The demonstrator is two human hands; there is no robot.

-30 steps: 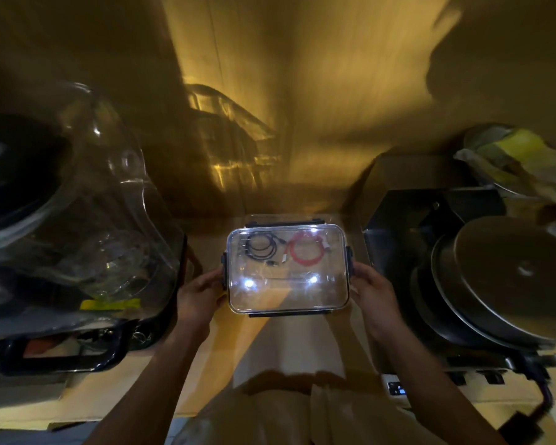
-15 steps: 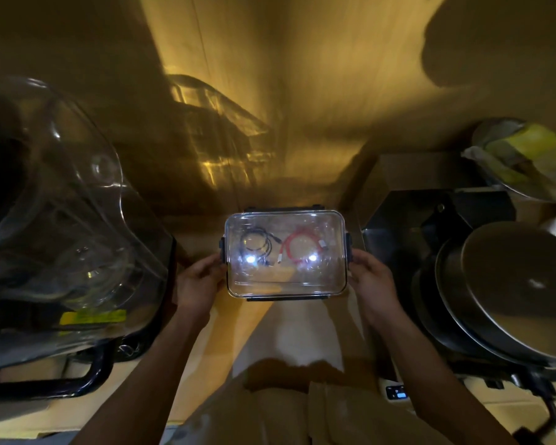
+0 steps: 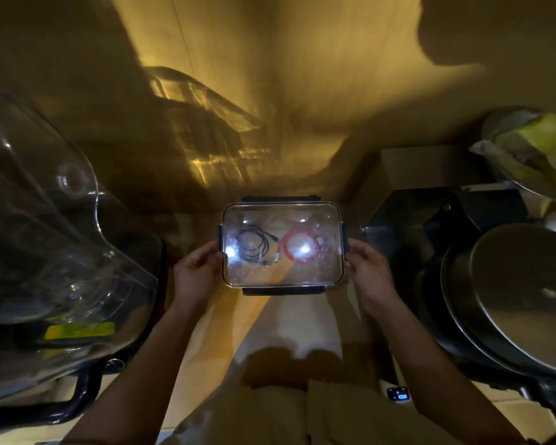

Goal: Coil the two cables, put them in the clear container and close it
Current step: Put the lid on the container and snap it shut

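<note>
Clear container (image 3: pixel 281 220) is lidded, with black cable (image 3: pixel 254 248) and red cable (image 3: pixel 299 252) coiled inside; our left hand (image 3: pixel 195 271) and right hand (image 3: pixel 371 274) grip its sides, so little seems left.

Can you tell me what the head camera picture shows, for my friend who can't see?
Two hands, left hand and right hand, hold a shut clear container by its sides. Inside lie a coiled black cable and a coiled red cable.
</note>
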